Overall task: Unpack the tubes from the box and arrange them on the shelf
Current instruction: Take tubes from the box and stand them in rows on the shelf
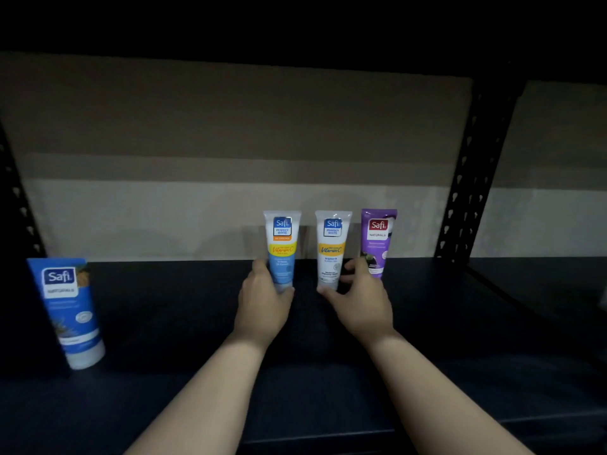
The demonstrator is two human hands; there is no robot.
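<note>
I am working in dim light: the top of the view is falling into near black, and the dark shelf (328, 405) under my arms is giving back almost nothing. Light seems to be coming from behind me, brightening the pale wall (197, 218) low down and my forearms. Small shadows are sitting behind the standing tubes (332, 247). The upright posts (473, 178) are leaning outward at the edges, and print is reading soft.

Stockroom or shop storage, dark metal shelf (328, 372), perforated steel upright (473, 178), branded skincare tubes (332, 247) lined up
</note>
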